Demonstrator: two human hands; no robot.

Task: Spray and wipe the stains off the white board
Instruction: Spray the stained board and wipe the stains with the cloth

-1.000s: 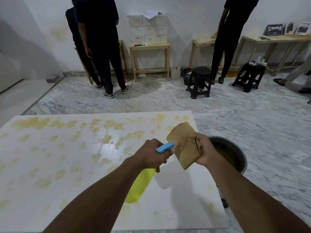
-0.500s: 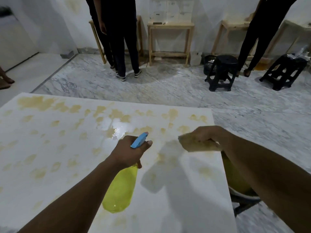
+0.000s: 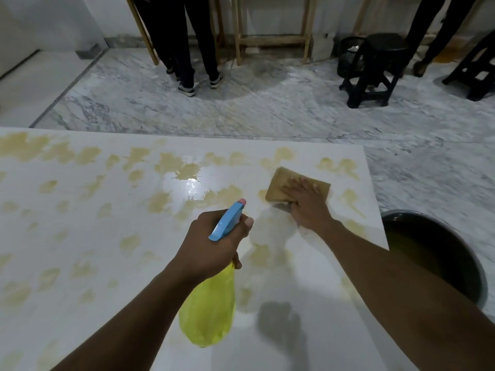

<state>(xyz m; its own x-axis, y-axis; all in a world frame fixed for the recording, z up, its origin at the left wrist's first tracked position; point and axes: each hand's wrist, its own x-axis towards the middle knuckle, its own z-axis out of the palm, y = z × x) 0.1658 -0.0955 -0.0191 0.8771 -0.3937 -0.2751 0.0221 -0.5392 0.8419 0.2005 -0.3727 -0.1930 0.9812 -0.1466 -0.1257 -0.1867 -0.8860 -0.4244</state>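
Head view: we are pressing the folded brown cloth [image 3: 278, 183] flat on the white board [image 3: 128, 204] near its far right corner, our right hand [image 3: 308, 206] lying on it, fingers straight and slightly spread. Our left hand [image 3: 211, 247] is gripping the spray bottle [image 3: 209, 311] by its neck above the board's middle, fingers curled round it. We are judging the cloth soft and limp, best driven under a flat palm across the board's yellow stains [image 3: 176, 167].

The floor [image 3: 267, 111] is grey-veined marble, and behind it is a white wall [image 3: 53, 20]. Wooden table legs [image 3: 273, 41] stand along the wall. At the right a black stool [image 3: 375, 70] stands just beside a black basket [image 3: 348, 57].
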